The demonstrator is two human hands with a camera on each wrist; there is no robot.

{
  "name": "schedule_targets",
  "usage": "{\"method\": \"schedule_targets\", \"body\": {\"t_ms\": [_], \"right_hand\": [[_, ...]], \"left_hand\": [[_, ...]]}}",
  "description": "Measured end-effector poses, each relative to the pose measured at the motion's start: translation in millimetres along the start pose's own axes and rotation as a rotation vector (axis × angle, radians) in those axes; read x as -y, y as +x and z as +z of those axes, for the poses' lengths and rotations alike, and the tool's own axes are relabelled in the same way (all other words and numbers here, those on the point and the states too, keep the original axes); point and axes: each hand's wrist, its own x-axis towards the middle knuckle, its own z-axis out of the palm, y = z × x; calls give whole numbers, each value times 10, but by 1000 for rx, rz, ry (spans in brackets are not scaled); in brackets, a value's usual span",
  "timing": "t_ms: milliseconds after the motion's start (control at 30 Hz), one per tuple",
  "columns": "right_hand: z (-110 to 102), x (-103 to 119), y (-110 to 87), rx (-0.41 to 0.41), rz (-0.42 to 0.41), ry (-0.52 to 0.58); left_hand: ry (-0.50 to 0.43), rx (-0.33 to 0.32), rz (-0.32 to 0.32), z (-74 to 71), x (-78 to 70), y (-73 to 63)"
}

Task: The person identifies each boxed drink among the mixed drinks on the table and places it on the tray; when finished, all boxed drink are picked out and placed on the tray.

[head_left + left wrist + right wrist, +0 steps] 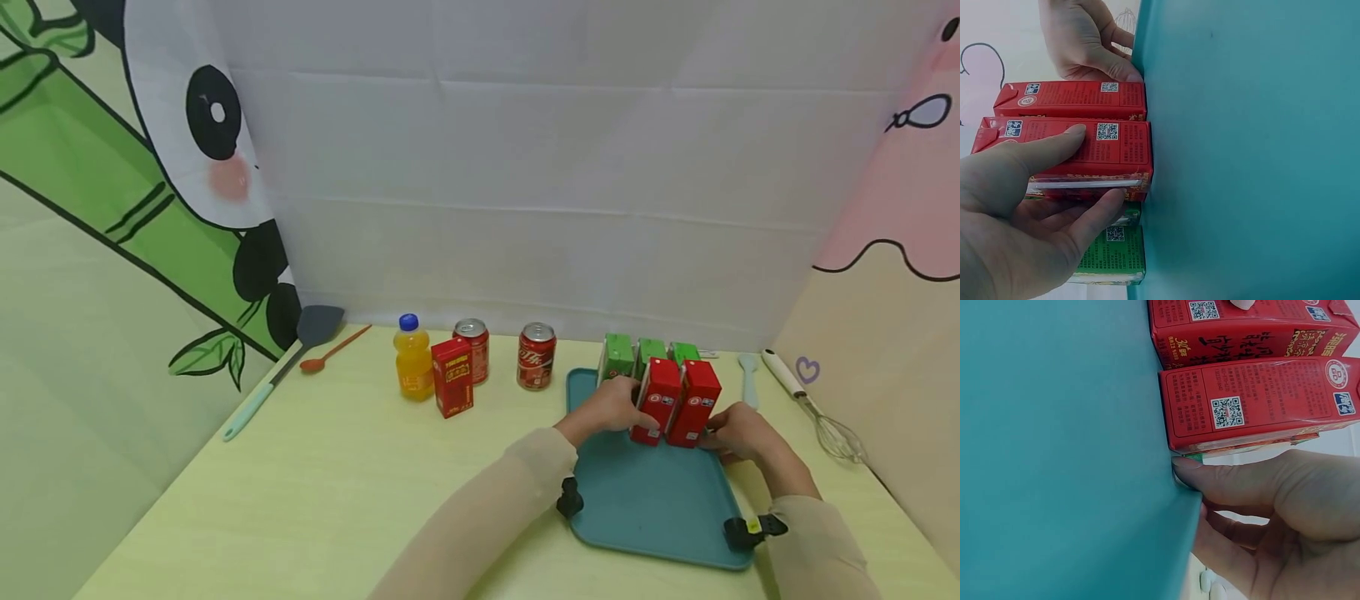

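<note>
In the head view, a teal tray (652,508) lies on the table with two red drink cartons upright in front of three green cartons (618,354). My left hand (609,408) holds the left red carton (660,392), its thumb across the printed face and fingers along the side with the straw, as the left wrist view shows. The other red carton (1260,403) stands just to the right. At the tray's right edge, my right hand (1272,512) grips the rim, thumb on top and fingers below, close beside that carton.
Left of the tray stand two red cans (536,358), an orange juice bottle (413,367) and a small red box (453,379). A turner (318,325) and a red spoon (315,365) lie far left. A whisk (836,433) and a pale blue utensil (748,379) lie right.
</note>
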Motion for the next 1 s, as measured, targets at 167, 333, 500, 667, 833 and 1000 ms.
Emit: {"method": "schedule_targets", "body": {"t_ms": [167, 333, 500, 667, 833, 1000], "right_hand": [[5, -5, 20, 0, 15, -8], [3, -3, 11, -3, 12, -9], [-3, 4, 5, -1, 20, -6], [10, 3, 18, 0, 18, -4], [21, 7, 18, 3, 12, -5], [3, 8, -9, 3, -1, 0]], "left_hand": [[7, 10, 15, 3, 18, 12], [8, 11, 17, -3, 12, -14], [13, 3, 8, 9, 8, -37], [17, 9, 6, -5, 27, -44], [18, 35, 28, -47, 98, -77], [15, 58, 38, -169, 137, -173]]}}
